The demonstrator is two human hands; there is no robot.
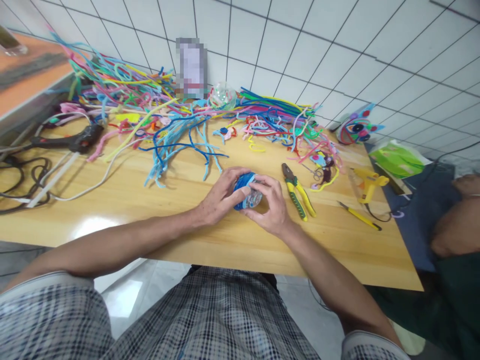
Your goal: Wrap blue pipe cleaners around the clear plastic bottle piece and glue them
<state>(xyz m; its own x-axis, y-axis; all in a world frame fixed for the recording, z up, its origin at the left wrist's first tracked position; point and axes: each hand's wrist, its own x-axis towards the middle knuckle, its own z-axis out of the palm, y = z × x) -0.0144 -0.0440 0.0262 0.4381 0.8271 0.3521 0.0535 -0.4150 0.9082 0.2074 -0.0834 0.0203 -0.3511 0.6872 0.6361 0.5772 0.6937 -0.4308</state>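
Between my two hands, just above or on the wooden table, is a small clear round ball [255,200] partly wrapped in dark and light blue pipe cleaners. My left hand [222,196] grips its blue side, thumb across the front. On the clear side, my right hand [272,202] closes its fingers over the top, with the thumb below. Yellow-and-green handled pliers [298,192] lie just right of my right hand. Beyond my left hand spreads a bunch of blue pipe cleaners [176,142].
Heaped pipe cleaners [123,82] line the tiled wall. A black glue gun [80,140] with cables lies left. A yellow glue gun [369,185] and a yellow craft knife [360,216] are right. Behind stand a clear ball [223,95] and a colourful figure [360,127]. Another person's arm [459,225] shows far right.
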